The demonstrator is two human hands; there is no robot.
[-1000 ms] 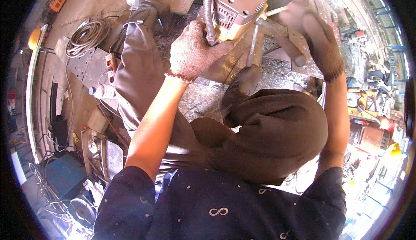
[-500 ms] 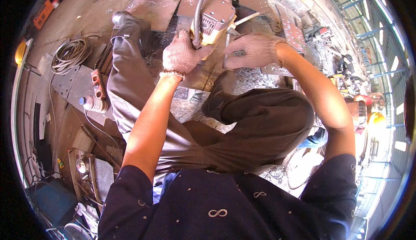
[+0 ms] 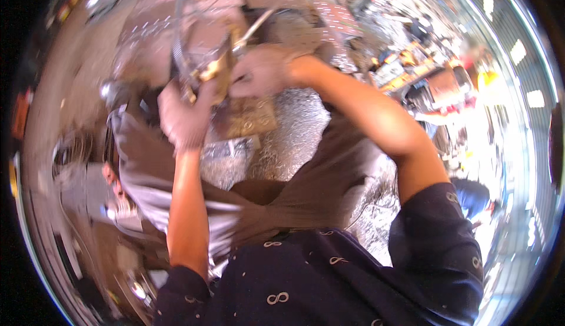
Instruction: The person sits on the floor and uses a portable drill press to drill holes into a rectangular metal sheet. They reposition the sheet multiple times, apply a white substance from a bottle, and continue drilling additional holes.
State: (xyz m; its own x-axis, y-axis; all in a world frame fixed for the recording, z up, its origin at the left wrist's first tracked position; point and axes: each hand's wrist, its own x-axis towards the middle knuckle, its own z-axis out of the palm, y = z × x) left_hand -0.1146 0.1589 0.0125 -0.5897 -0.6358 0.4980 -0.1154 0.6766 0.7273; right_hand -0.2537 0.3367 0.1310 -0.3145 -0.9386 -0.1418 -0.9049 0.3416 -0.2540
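Head view is pretty smeared, but the gloved left hand [image 3: 187,117] is wrapping tight around the yellow power tool [image 3: 215,70]. Just right of the tool, the right hand [image 3: 262,73] is touching it, grip unclear. Bracing it firmly seems wise.

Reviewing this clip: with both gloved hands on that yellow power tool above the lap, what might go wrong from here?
1. The tool's cable loops close beside the left hand; it may snag or get caught.
2. The yellow power tool sits low over the person's legs, so a slip might bring it onto them.
3. The right hand rests near the tool's front; its glove may catch. The picture is blurred, so each grip is unclear.
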